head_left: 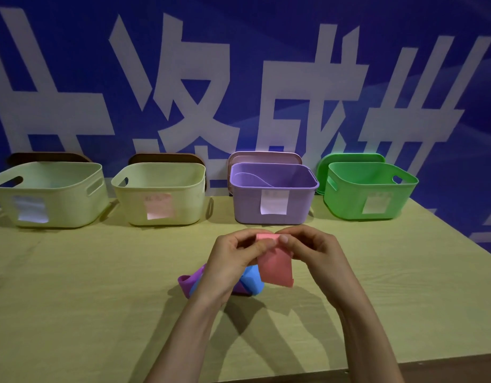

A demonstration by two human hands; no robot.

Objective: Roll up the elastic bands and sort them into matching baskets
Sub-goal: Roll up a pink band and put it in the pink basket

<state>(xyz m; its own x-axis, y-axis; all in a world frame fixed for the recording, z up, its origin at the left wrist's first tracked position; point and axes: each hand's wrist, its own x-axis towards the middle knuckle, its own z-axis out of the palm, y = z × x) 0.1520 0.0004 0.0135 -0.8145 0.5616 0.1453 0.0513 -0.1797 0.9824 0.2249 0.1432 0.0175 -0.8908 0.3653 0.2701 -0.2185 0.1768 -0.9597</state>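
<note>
Both hands are up over the table point(100, 272), near the purple basket point(247, 208). Left hand point(233, 255) and right hand point(307, 247) each pinch the top edge of the pink band point(274, 268). The first turn looks begun and the tail hangs free. Purple band point(186, 283) and blue band point(254, 280) lie tangled below. To roll well, the person should probably keep the edges square, turn tightly with the thumbs and not let the coil spring open. The likely destination is the cream basket point(189, 208) with the pink label.
</note>
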